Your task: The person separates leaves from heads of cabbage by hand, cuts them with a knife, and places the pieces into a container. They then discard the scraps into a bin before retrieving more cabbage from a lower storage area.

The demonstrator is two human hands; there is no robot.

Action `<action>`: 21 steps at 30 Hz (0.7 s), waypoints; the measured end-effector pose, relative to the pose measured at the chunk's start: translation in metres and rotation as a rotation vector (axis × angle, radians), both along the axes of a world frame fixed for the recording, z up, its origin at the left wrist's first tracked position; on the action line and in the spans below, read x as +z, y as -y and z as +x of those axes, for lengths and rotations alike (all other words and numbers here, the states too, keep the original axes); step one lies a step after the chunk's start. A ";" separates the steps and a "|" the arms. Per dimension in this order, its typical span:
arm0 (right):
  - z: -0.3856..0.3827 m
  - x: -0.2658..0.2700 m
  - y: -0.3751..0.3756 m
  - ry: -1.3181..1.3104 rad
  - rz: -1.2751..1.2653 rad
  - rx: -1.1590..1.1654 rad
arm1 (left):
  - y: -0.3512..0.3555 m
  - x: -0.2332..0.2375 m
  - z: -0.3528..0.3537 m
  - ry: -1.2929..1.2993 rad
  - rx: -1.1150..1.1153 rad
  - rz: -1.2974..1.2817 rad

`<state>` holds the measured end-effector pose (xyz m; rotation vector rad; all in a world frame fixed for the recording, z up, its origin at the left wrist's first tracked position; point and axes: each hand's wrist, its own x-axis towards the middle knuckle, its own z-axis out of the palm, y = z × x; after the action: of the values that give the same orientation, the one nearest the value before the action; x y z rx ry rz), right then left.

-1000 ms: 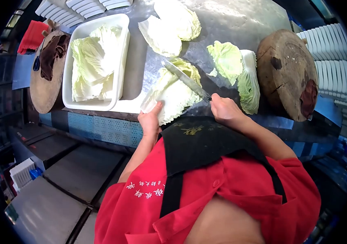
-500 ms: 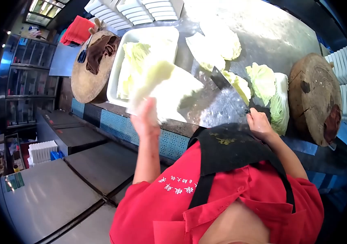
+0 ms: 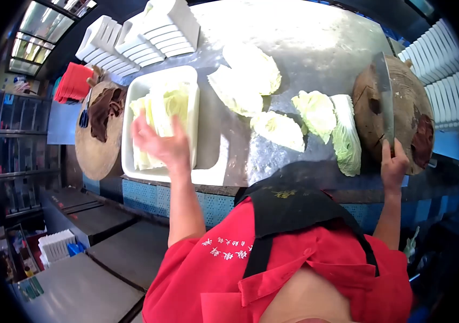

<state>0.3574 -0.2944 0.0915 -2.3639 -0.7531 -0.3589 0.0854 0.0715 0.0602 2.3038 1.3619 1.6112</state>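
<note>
My left hand [image 3: 160, 144] is over the white tub [image 3: 193, 124], its fingers spread and slightly blurred. Beneath it in the tub lie pale napa cabbage pieces [image 3: 159, 107]. My right hand [image 3: 394, 161] grips the handle of a large knife [image 3: 385, 102], whose blade points away from me across the round wooden chopping block [image 3: 412, 91]. Left of that block, a napa cabbage piece [image 3: 346, 134] rests beside a yellow-green one [image 3: 315, 114]. More cut cabbage [image 3: 278, 129] lies in the middle of the metal table.
Stacked white trays [image 3: 157, 32] stand at the back left, with more white stacks [image 3: 450, 97] at the right. A second chopping block [image 3: 92, 159] left of the tub holds a brown cloth [image 3: 103, 116]. Red containers [image 3: 72, 83] sit behind it.
My left hand has let go of the cabbage it held, which is now in the tub. My right hand has carried the knife rightward from the table onto or over the chopping block.
</note>
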 end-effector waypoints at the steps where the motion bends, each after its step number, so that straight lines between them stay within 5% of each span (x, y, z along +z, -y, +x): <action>1: 0.010 0.002 0.012 -0.003 -0.160 -0.127 | 0.007 -0.001 0.023 0.003 -0.191 -0.050; 4: 0.043 -0.014 0.042 0.262 -0.292 -0.184 | -0.011 -0.031 0.096 0.177 -0.520 -0.818; 7: 0.062 -0.020 0.057 0.197 -0.424 -0.211 | -0.045 -0.067 0.168 0.294 -0.438 -1.379; 9: 0.066 -0.012 0.045 0.209 -0.636 -0.247 | -0.061 -0.066 0.198 0.150 -0.381 -1.482; 11: 0.061 0.000 0.001 0.306 -0.422 -0.099 | -0.074 -0.073 0.221 0.074 -0.400 -1.533; 14: 0.052 -0.016 -0.096 -0.150 0.025 0.228 | -0.084 -0.118 0.245 0.171 -0.204 -1.444; 16: 0.045 -0.029 -0.166 -0.427 0.110 0.438 | -0.098 -0.130 0.242 0.274 -0.315 -1.511; 18: 0.055 -0.058 -0.235 -0.635 0.065 0.424 | -0.088 -0.101 0.218 0.511 -0.620 -1.700; 21: 0.061 -0.087 -0.311 -0.706 0.052 0.305 | -0.083 -0.100 0.191 0.670 -0.722 -1.738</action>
<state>0.4180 0.0167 0.0043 -2.0624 -0.7158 0.5529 0.2765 0.1543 -0.0396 0.8074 0.8222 0.3520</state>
